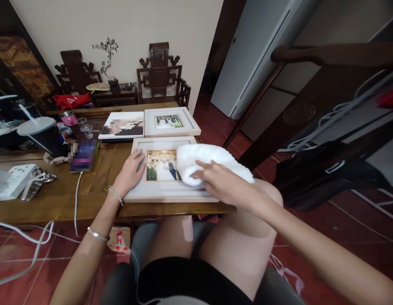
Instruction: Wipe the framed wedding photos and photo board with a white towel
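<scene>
A light wooden picture frame (166, 196) with a wedding photo inside lies flat near the table's front edge. My left hand (132, 167) is closed over its left side, fingers bent on the border. In my right hand (217, 178) is a folded white fluffy towel (209, 159); part of my fingers is tucked into it, and the index finger stretches along the top. The towel covers the right part of the frame and hangs past its right side. Behind lie a second picture frame (193, 123) and a white-edged photo panel (105, 132).
At left on the wooden table (104, 186) are a lidded cup with straw (45, 131), a phone (85, 156) on a white cable, a power strip (18, 178) and a pink mug (68, 118). A dark wooden chair (298, 110) stands close at right.
</scene>
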`<act>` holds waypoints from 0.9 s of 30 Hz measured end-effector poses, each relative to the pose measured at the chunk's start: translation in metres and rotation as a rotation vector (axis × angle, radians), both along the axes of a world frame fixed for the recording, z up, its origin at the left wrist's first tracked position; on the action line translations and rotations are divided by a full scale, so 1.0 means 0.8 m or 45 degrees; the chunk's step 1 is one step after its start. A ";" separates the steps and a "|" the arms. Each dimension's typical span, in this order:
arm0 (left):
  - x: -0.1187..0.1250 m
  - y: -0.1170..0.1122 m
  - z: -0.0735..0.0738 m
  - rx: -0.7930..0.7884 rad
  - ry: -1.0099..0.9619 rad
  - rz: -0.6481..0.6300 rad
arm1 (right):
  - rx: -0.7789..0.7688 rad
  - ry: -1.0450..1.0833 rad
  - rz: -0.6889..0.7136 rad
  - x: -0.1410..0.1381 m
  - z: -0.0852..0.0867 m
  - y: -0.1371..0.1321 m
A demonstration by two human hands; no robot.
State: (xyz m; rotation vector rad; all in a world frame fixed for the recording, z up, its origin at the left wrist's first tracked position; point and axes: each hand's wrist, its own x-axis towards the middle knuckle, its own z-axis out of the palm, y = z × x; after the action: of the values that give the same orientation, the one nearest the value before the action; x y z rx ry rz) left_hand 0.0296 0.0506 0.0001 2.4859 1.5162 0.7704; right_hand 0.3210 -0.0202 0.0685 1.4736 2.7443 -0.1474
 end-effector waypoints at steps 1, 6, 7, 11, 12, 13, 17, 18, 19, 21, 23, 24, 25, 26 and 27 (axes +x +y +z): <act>0.000 0.000 0.000 0.000 0.005 -0.002 | -0.048 0.000 0.008 0.000 0.005 -0.010; 0.002 0.002 0.000 -0.020 0.064 0.017 | -0.041 0.018 -0.056 -0.006 0.002 0.008; 0.002 0.002 -0.001 -0.025 0.074 0.025 | -0.007 0.024 -0.085 -0.009 -0.002 0.021; 0.005 0.001 -0.002 -0.027 0.106 0.066 | 0.091 0.039 -0.173 -0.018 -0.014 0.053; 0.006 0.001 -0.002 -0.027 0.114 0.078 | 0.098 0.026 -0.172 -0.019 -0.014 0.051; 0.007 0.000 -0.002 -0.026 0.120 0.090 | 0.093 0.008 -0.159 -0.019 -0.013 0.044; 0.007 0.000 -0.004 -0.021 0.119 0.103 | -0.020 -0.032 -0.076 -0.010 -0.003 -0.011; 0.007 0.001 -0.005 -0.019 0.115 0.099 | -0.047 -0.024 -0.057 -0.008 -0.001 -0.025; 0.006 0.002 -0.005 -0.019 0.112 0.094 | -0.067 -0.013 -0.037 -0.008 0.002 -0.036; 0.006 0.003 -0.006 -0.020 0.111 0.086 | -0.095 0.002 -0.006 -0.015 0.008 -0.049; 0.006 0.003 -0.006 -0.022 0.112 0.086 | -0.124 0.015 0.037 -0.033 0.013 -0.050; 0.006 0.003 -0.006 -0.021 0.111 0.087 | -0.135 0.026 0.067 -0.045 0.014 -0.047; 0.007 0.002 -0.006 -0.018 0.111 0.085 | -0.137 0.042 0.104 -0.058 0.014 -0.044; 0.007 0.002 -0.006 -0.017 0.113 0.081 | -0.127 0.062 0.145 -0.072 0.012 -0.040; 0.007 0.002 -0.005 -0.017 0.117 0.075 | -0.110 0.079 0.182 -0.084 0.010 -0.037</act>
State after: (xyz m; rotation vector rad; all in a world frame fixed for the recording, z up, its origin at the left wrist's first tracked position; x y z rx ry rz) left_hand 0.0349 0.0519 -0.0042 2.5097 1.6260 0.6609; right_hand 0.2540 -0.0501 0.0763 1.2692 2.8397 -0.3086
